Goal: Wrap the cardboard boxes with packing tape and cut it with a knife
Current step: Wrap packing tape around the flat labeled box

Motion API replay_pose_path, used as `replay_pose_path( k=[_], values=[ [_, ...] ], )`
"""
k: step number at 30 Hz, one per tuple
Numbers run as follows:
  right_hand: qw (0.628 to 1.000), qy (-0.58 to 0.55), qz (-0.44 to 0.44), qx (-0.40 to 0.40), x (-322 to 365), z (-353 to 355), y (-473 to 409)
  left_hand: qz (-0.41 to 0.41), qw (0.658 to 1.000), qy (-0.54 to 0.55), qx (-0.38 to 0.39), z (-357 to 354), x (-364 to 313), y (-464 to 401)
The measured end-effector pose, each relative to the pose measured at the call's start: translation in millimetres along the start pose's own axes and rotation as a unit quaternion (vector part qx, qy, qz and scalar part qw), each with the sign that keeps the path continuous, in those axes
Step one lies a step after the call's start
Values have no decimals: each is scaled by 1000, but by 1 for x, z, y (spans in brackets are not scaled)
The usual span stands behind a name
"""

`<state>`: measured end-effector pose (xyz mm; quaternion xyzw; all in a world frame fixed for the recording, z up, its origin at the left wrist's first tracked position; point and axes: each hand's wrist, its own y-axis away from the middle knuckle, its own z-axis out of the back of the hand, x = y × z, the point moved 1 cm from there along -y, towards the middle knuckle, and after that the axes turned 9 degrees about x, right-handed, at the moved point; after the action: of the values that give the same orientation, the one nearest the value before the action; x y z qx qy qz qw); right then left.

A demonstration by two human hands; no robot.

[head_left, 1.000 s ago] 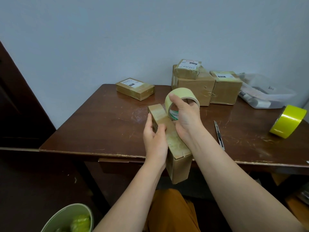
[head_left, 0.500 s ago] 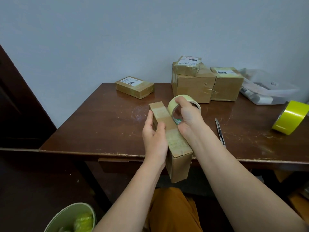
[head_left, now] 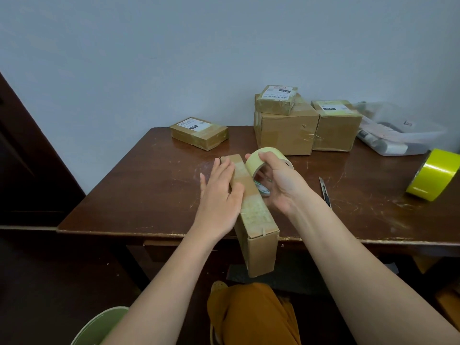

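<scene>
Brown cardboard box [head_left: 251, 210], pressed by flat left hand [head_left: 220, 195], could take creased tape if the right hand's [head_left: 278, 185] fingers, gripping the pale tape roll [head_left: 263, 161] beside it, pull askew.

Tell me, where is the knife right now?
The knife lies on the table, just right of the right hand, untouched.

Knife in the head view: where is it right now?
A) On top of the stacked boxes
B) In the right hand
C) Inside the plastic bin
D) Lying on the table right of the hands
D: the knife lies flat on the table, untouched, while the right hand grips the tape roll.
</scene>
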<state>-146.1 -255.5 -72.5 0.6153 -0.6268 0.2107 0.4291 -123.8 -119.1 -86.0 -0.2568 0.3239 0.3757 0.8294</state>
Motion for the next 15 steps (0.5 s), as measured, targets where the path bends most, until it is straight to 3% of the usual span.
replay_pose_path(
  k=[15],
  values=[
    [999, 35, -8, 18, 1, 3, 0, -4, 992, -87, 88, 8, -2, -10]
  ],
)
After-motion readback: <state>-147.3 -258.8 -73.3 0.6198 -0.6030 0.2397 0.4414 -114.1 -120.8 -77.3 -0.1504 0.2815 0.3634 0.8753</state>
